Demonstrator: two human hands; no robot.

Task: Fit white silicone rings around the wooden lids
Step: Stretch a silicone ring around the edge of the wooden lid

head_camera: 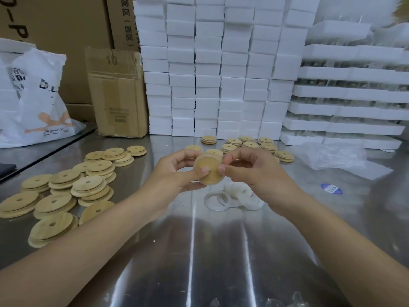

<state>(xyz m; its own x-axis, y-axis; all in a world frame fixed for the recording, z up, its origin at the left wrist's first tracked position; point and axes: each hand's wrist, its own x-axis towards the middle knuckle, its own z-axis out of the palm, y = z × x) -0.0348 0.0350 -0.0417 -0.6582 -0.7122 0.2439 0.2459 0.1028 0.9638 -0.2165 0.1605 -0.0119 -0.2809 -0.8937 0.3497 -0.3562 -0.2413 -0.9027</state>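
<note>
Well, a shiny metal table (199, 251) runs off the bottom edge, with white foam blocks (210, 63) stacked at 12 o'clock and loose wooden lids (66, 191) at 9 o'clock. In the middle, the left hand (174, 173) and right hand (254, 169) pinch one lid (208, 166), fingers (204, 170) hiding part of its rim; white rings (243, 194) lie just below.

My shiny metal table (199, 251) has tall stacks of white foam blocks (208, 69) at the back. A brown cardboard box (117, 91) stands left of them, beside a white plastic bag (37, 100). A small round blue sticker (331, 188) lies on my right.
</note>
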